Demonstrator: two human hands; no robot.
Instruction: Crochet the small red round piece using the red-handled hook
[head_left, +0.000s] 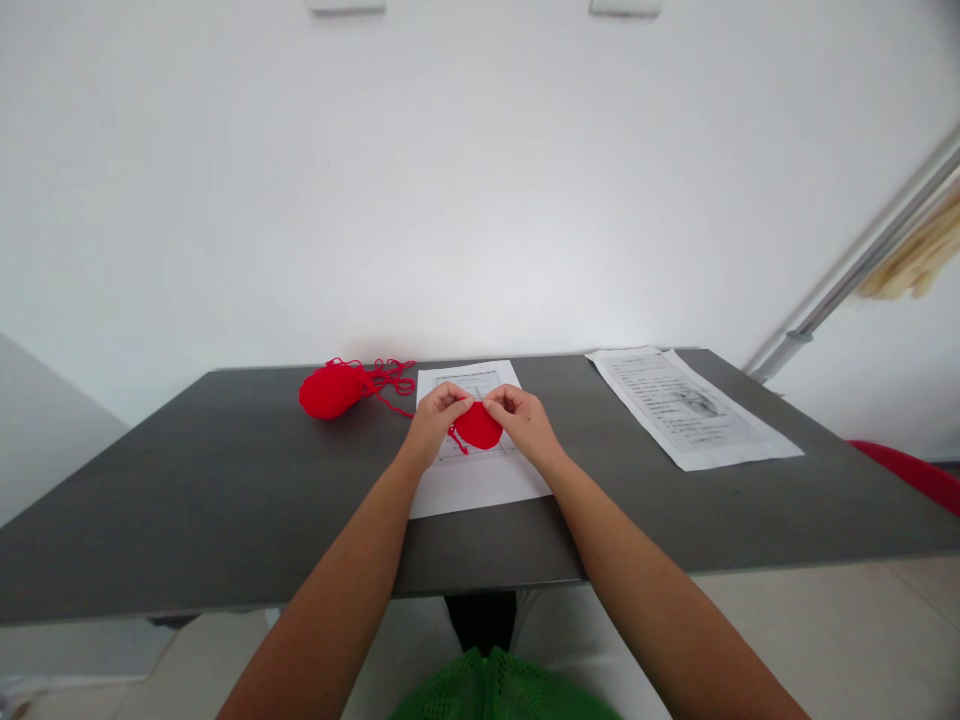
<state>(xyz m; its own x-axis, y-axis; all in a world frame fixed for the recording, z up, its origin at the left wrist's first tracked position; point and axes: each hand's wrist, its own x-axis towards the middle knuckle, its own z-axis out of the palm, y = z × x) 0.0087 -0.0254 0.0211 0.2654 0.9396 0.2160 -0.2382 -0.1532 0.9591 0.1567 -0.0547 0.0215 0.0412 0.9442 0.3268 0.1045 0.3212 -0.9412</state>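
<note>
Between my hands hangs a small round red crochet piece [479, 427], held by its upper edge above a printed sheet [480, 491]. My left hand [436, 418] pinches its upper left edge between thumb and fingers. On the other side my right hand [523, 420] pinches the upper right edge in the same way. A red yarn strand [391, 405] runs from beside the left hand to a ball of red yarn [330, 390] on the left. A short red tail [459, 441] dangles beside the piece. No hook is visible.
The dark grey table [247, 480] stands against a white wall [480, 200]. Printed papers [675, 410] lie on its right side. A red curved object [911, 475] shows past the right edge, below a grey metal pole [862, 275].
</note>
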